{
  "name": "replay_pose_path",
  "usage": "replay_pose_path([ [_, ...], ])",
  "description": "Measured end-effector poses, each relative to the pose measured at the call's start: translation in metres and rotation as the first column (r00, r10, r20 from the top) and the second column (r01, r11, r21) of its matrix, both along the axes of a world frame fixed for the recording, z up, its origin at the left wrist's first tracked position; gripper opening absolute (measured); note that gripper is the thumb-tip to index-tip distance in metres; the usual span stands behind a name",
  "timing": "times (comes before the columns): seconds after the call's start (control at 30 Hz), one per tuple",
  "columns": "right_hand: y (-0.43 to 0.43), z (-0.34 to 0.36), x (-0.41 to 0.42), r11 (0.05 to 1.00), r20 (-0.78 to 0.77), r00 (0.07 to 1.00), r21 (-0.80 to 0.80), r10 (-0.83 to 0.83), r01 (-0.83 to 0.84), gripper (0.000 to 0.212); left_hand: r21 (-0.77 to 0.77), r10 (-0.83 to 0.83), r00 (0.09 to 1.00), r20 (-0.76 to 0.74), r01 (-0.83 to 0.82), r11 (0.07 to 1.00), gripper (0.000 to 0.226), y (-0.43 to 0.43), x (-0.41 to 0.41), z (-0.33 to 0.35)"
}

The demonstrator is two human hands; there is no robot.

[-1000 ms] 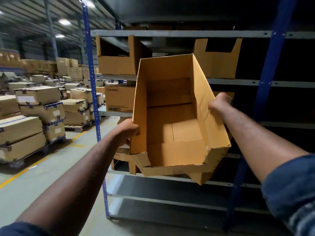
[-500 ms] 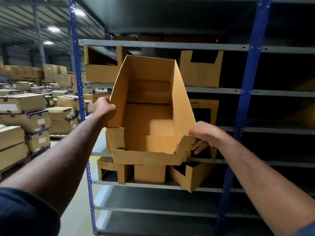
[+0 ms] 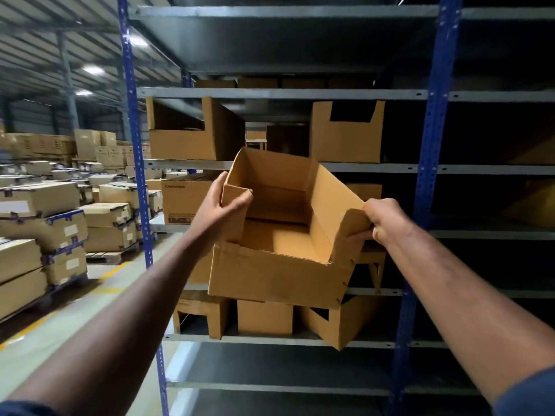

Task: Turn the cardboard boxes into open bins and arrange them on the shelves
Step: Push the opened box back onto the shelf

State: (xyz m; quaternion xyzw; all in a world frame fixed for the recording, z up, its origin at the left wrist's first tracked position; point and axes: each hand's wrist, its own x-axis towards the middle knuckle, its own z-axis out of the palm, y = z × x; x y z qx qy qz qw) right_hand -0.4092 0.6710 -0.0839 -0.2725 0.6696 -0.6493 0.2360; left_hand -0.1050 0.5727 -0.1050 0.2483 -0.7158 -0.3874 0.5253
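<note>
Far left: stacked cartons on pallets, well apart from the work and of no concern. Next, the left blue upright, near the left forearm; allow for it when swinging inward.

Grips the open bin with the left hand at the left front corner, fingers curled round the folded-in flap, thumb up along the outer wall. Holds the bin in the air in front of the rack, tilted, low front panel toward the camera, above the row of finished bins and below the notched bin on the higher shelf. Appears fully formed, so probably a matter of placing rather than folding; target level impossible to tell.

Level the base first, then rest the far end on a shelf edge and slide straight back, square to the neighbours, cut-out facing the aisle. Press the left flap flat against the wall while pushing, to stop any springing open.

Pinches the top front corner of the right wall with the right hand, fingers curled over the edge, thumb below. Thin-looking board there, likely to crease: move that grip lower, toward the base, before pushing. Watch the knuckles against the right blue upright, just beside that hand.
</note>
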Motion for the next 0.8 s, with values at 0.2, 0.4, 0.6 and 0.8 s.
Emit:
replay_pose_path([
  [0.2, -0.004, -0.001, 0.018, 1.0, -0.04, 0.999, 0.02, -0.004, 0.005, 0.028, -0.094, 0.441, 0.897, 0.035, -0.437, 0.895, 0.09, -0.012, -0.011, -0.065],
  [0.4, 0.008, 0.019, 0.044, 0.999, -0.078, 0.996, -0.02, -0.042, 0.04, 0.021, -0.2, 0.678, 0.695, -0.238, -0.719, 0.666, 0.018, -0.014, -0.015, -0.061],
  [0.6, 0.027, 0.01, 0.063, 0.933, -0.546, 0.829, -0.349, -0.123, -0.091, 0.047, -0.086, 0.695, 0.639, -0.331, -0.753, 0.652, 0.017, -0.025, -0.007, -0.01],
  [0.8, 0.023, -0.024, 0.06, 0.99, -0.474, 0.869, 0.044, 0.139, -0.134, 0.068, -0.136, 0.643, 0.648, -0.408, -0.739, 0.659, 0.013, -0.019, -0.014, 0.028],
])
